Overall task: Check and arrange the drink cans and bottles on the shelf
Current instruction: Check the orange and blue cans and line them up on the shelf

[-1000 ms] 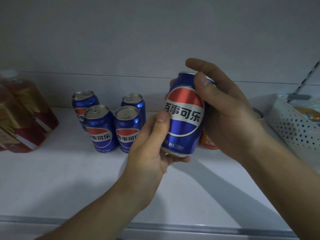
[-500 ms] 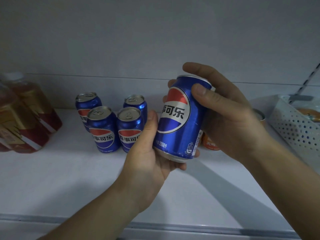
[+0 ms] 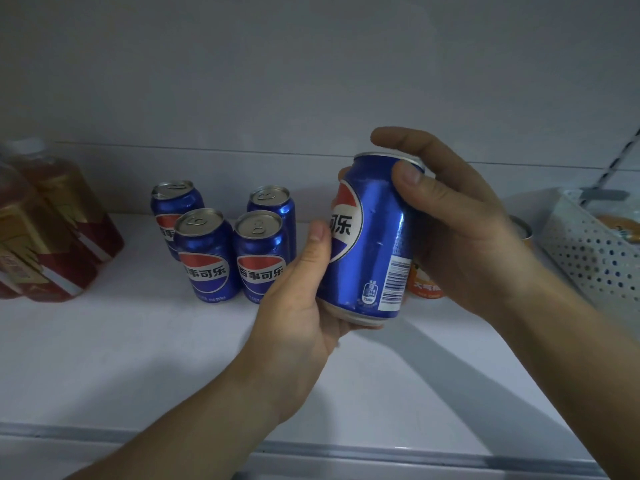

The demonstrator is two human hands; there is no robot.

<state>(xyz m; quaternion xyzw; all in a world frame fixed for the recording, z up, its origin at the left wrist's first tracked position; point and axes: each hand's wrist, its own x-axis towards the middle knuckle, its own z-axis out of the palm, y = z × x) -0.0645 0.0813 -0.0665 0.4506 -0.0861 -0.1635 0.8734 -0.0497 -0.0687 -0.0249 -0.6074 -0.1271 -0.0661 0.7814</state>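
Shelf (image 3: 104, 358) front edge and centre lie open. Four cans (image 3: 225, 244) block the rear centre; bottles (image 3: 45, 230) the left edge; basket (image 3: 588, 258) the right edge.

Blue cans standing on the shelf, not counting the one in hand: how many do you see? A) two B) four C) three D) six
B: four blue cans stand in a two-by-two cluster on the shelf, left of the held can gripped by the left hand and right hand.
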